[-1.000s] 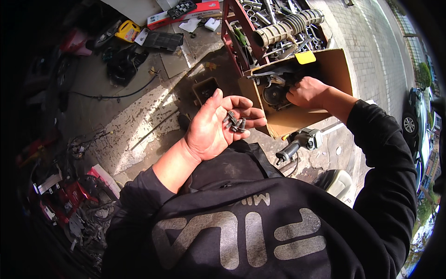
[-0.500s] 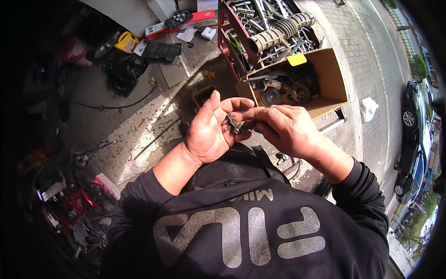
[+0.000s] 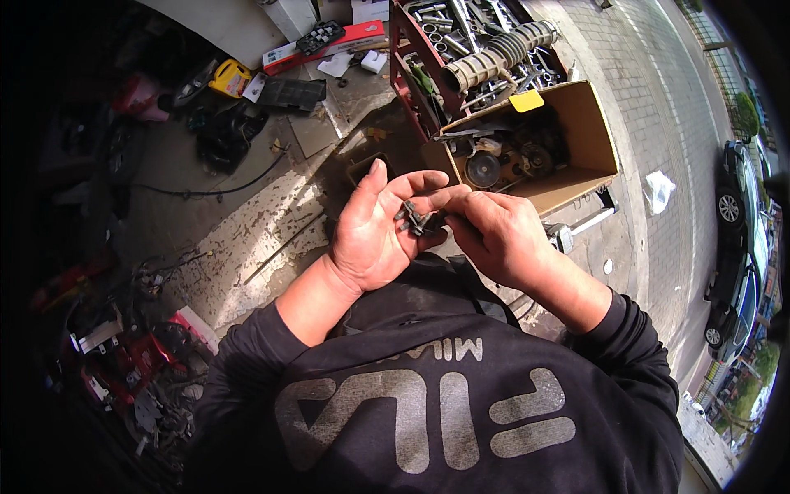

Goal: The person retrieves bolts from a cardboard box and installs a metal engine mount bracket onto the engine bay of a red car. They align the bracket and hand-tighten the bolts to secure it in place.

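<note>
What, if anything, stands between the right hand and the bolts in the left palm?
Nothing visible does. The right hand is right beside the bolts, which lie on the open left hand; whether it touches them is unclear. The box lies beyond both hands, not between.

We are in what looks like a vehicle repair workshop, open to a paved street (image 3: 650,107) where a car (image 3: 743,247) stands. Before us, a red tool tray (image 3: 436,70) brims with wrenches (image 3: 466,29) and sockets (image 3: 436,37), a ribbed duct (image 3: 504,54) lying across them. We also see a cardboard box (image 3: 592,136) of grimy metal parts (image 3: 536,160), heaped mechanical scrap (image 3: 148,403) at left, and a worn, stained floor (image 3: 247,235).
</note>
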The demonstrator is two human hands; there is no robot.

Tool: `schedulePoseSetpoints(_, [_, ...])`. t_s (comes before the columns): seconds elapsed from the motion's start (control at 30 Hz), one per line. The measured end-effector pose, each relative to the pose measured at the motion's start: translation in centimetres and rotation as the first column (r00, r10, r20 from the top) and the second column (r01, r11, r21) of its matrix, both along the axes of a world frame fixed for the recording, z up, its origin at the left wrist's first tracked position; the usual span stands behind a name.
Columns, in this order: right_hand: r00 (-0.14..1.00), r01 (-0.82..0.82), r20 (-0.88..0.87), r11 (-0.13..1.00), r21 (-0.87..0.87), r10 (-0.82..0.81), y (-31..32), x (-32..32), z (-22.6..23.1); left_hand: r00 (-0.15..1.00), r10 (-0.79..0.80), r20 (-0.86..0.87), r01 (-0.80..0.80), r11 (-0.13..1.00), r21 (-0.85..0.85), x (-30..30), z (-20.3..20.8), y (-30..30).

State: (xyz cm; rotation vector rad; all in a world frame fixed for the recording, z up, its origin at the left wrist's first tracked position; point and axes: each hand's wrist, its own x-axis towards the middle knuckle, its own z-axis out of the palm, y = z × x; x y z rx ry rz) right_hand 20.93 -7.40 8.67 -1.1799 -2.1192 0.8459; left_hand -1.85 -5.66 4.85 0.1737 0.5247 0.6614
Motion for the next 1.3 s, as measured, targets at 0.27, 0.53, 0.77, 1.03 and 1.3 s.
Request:
schedulePoseSetpoints(0.27, [0.998, -0.014, 0.064, 1.000, -0.025, 0.016, -0.1, -0.2, -0.2, 1.000, 0.014, 0.004, -0.014, 1.000, 0.002, -0.3, 0.3, -0.2])
schedulePoseSetpoints(0.53, [0.992, 0.076, -0.101, 0.997, 0.004, -0.075, -1.2, -0.1, -0.4, 0.996, 0.056, 0.063, -0.058, 0.998, 0.025, -0.7, 0.9, -0.2])
schedulePoseSetpoints(0.77, [0.992, 0.091, -0.094, 0.996, 0.013, -0.089, -1.9, 1.1, -0.8, 0.977, 0.064, 0.203, -0.070, 0.997, 0.025, -1.2, 0.3, 0.0])
schedulePoseSetpoints(1.03, [0.999, 0.015, -0.054, 0.974, 0.224, -0.003, -2.0, -1.4, 0.1, 0.989, 0.105, 0.101, -0.102, 0.994, -0.027, -1.2, 1.2, -0.2])
schedulePoseSetpoints(1.3, [0.949, 0.130, 0.269, 0.981, 0.144, -0.165, -1.4, 5.9, -1.7, 0.997, 0.080, -0.021, -0.080, 0.997, 0.022, -2.7, -1.1, -0.3])
